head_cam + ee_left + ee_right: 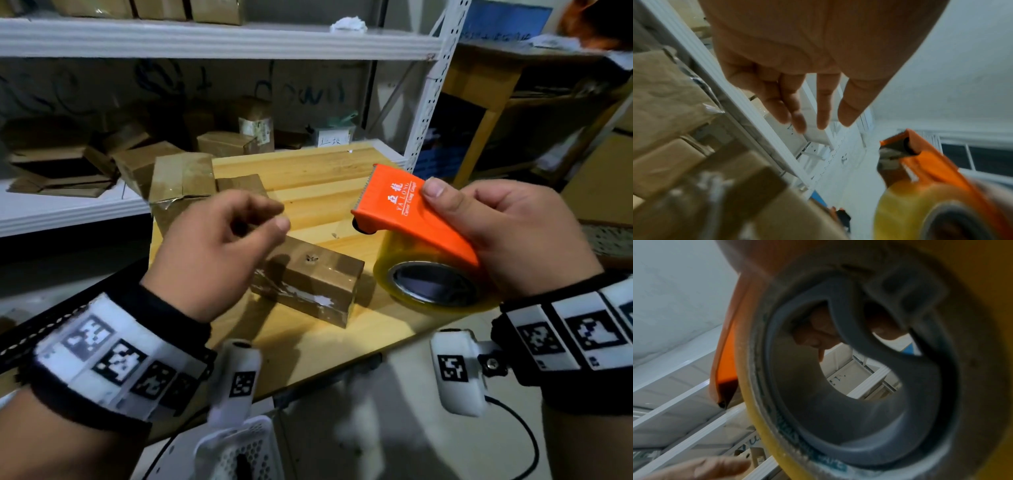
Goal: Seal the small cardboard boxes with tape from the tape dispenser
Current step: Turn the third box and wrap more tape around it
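Note:
A small brown cardboard box [308,281] lies on the wooden table [308,171], with clear tape over its top and near side. My left hand [277,216] hovers just above the box's left end, its fingers loosely curled and holding nothing. In the left wrist view the fingers [797,116] hang relaxed and apart. My right hand [479,222] grips the orange tape dispenser [407,212] with its yellowish tape roll [435,284], thumb on top, held in the air to the right of the box. The roll's grey core [838,402] fills the right wrist view.
Two more taped boxes [181,185] stand at the table's far left. White metal shelving [205,37] behind holds several cardboard boxes and flattened cartons [61,171]. A wooden table [486,85] stands at the back right. The table's near edge runs diagonally below my hands.

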